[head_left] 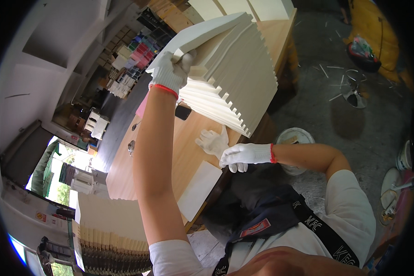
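Note:
Both my hands wear white gloves with red cuffs. My left hand [172,71] is raised high and grips the upper corner of the front white board [202,32]. That board belongs to a leaning, fanned stack of white boards [244,78] on the wooden table [170,152]. My right hand [244,154] is lower, at the table's near edge below the stack. Its fingers curl on a crumpled white cloth [211,140], possibly a spare glove, that rests on the tabletop.
A small white panel [200,188] lies on the table near me, and a black phone [182,112] sits farther back. A white bucket [294,138] stands on the concrete floor to the right. Another stack of boards [110,230] is at the lower left.

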Available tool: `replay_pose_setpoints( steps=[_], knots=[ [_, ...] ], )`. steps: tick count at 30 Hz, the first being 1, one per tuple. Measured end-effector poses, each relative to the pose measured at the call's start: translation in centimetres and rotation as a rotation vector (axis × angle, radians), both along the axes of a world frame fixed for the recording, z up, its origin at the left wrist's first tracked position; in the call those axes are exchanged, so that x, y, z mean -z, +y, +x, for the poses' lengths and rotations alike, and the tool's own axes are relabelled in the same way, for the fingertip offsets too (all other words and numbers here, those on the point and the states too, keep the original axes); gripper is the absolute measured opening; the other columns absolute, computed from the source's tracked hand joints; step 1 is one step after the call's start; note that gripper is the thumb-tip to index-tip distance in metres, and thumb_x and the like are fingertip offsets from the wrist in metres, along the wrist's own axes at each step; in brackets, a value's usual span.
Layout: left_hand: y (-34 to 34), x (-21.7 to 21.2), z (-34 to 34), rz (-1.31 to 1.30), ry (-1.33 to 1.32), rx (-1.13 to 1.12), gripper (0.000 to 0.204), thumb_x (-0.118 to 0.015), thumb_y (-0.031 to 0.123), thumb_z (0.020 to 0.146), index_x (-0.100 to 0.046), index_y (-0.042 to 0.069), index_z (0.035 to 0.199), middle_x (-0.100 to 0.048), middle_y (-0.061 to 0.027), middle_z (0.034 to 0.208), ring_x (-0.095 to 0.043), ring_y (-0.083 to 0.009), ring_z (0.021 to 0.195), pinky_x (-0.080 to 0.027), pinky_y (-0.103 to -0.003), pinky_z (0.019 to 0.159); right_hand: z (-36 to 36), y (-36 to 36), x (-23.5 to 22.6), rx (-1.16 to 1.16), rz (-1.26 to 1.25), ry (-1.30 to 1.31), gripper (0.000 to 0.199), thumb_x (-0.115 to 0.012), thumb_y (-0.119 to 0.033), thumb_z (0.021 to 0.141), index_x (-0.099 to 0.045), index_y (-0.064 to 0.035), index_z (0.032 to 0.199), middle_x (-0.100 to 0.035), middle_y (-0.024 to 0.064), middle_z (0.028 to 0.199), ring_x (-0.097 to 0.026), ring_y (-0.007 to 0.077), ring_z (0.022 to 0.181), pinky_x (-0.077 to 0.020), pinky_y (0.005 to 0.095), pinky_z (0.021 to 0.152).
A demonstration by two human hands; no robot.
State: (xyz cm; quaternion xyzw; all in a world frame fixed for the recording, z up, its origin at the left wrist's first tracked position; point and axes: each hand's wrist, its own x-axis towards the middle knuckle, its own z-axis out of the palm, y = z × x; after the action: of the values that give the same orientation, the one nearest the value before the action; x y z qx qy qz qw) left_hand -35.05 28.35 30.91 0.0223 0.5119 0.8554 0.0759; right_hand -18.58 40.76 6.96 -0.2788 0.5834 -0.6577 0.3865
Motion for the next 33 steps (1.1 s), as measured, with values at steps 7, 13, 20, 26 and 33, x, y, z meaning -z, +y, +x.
replay_pose_setpoints(
  steps=[7,13,20,26,33],
  knots=[
    [-4.3,-0.5,-0.4,0.382,-0.022,-0.022,0.03,-0.053,0.005,0.095,-0.053,-0.003,0.124,-0.063,-0.0213,0.118,-0.067,-0.0137,0.067,-0.06,-0.02,0.05,1.0,-1.1,0.3,0.003,0.053,0.0,0.035,-0.056,-0.035,0.099,-0.063,-0.004,0.112,-0.064,0.0052,0.082,-0.055,0.0108,0.063,-0.0464,0.0245,0.057],
    [-18.2,4.1,7.7,0.335,-0.09,0.158,0.037,-0.044,0.014,0.098,-0.056,0.002,0.13,-0.065,-0.0151,0.116,-0.055,-0.0033,0.05,-0.042,-0.016,0.036,-1.4,-3.6,1.0,0.132,0.062,0.002,0.033,-0.056,-0.04,0.097,-0.068,-0.0095,0.098,-0.065,0.006,0.075,-0.056,0.0124,0.054,-0.0464,0.0249,0.05],
    [-33.4,15.2,20.8,-0.073,-0.285,-0.367,0.039,-0.047,0.023,0.097,-0.049,0.003,0.13,-0.065,-0.0072,0.082,-0.053,-0.0131,0.046,-0.038,-0.025,0.033,-10.6,-11.2,-0.6,0.339,-0.205,-0.516,0.08,-0.035,-0.069,0.098,-0.056,0.0015,0.129,-0.067,0.0123,0.099,-0.064,0.0195,0.083,-0.0542,0.033,0.067],
    [-36.9,26.5,26.0,-0.324,-0.599,-0.418,0.047,-0.048,0.01,0.091,-0.044,0.0,0.137,-0.061,-0.0154,0.121,-0.066,-0.0251,0.103,-0.06,-0.042,0.067,-14.7,-17.9,5.7,0.242,0.502,0.315,0.072,-0.051,-0.069,0.088,-0.066,-0.005,0.119,-0.066,0.0095,0.097,-0.059,0.0185,0.083,-0.0455,0.0358,0.086],
    [-36.1,29.8,27.5,-0.242,-0.421,-0.447,0.046,-0.05,0.01,0.094,-0.042,0.0,0.138,-0.062,-0.0134,0.121,-0.067,-0.0231,0.103,-0.06,-0.038,0.07,-13.9,-21.8,3.3,-0.02,0.775,0.586,0.063,-0.055,-0.062,0.088,-0.065,-0.0053,0.112,-0.065,0.0057,0.103,-0.056,0.0155,0.102,-0.0373,0.0292,0.094]
  ],
)
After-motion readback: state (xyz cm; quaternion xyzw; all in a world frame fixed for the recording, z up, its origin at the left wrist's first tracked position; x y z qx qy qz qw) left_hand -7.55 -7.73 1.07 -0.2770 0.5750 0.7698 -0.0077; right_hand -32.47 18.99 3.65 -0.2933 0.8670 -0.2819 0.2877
